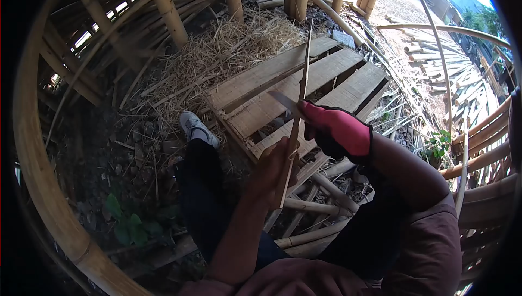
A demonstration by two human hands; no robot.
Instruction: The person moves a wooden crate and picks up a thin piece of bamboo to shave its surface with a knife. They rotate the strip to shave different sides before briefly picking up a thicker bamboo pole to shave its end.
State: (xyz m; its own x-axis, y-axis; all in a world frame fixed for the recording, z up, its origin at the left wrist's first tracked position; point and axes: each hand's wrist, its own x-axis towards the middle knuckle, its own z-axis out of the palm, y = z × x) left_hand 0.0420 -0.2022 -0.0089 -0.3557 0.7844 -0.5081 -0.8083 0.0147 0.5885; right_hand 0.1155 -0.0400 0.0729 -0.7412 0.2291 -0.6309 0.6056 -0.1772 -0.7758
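Observation:
A long, narrow bamboo strip [288,172] stands slanted in front of me, its thin tip pointing away. My left hand [272,168], bare, is wrapped round its lower part. Higher up, my right hand [340,127], in a red and black glove, is closed at the strip. A thin blade [283,101] sticks out to the left from the gloved hand, across the strip; its handle is hidden in the glove. Both hands are above the near side of a slatted wooden platform [310,84].
Bamboo posts [166,10] rise behind a heap of shavings [217,51]. Cut bamboo pieces [454,73] lie at the right. A thick curved bamboo pole [41,176] runs down the left side. Green leaves [130,225] grow at the lower left. My shoe [198,127] is beside the platform.

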